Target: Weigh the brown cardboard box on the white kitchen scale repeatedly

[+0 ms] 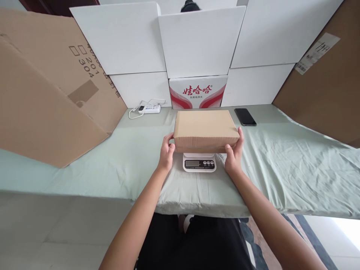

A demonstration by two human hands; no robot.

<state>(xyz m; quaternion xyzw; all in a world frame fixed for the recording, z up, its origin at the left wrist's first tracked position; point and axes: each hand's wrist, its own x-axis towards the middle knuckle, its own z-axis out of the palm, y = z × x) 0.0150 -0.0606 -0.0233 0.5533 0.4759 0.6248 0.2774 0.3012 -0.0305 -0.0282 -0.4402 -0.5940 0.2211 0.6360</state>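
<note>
The left hand (pixel 167 153) and the right hand (pixel 234 152) are gripping the short ends of a closed brown cardboard box (pixel 205 129), fingers clamped on its sides, while the box is sitting on top of a white digital scale (pixel 199 162) on the green-covered table (pixel 281 165). A black phone (pixel 245 116) is lying just beyond the box to the right, and a white power strip (pixel 149 109) is lying near the back left.

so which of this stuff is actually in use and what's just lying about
In use:
- brown cardboard box, held by left hand and right hand
- digital scale under it

Lying about:
- black phone
- white power strip
- red-and-white carton
</note>
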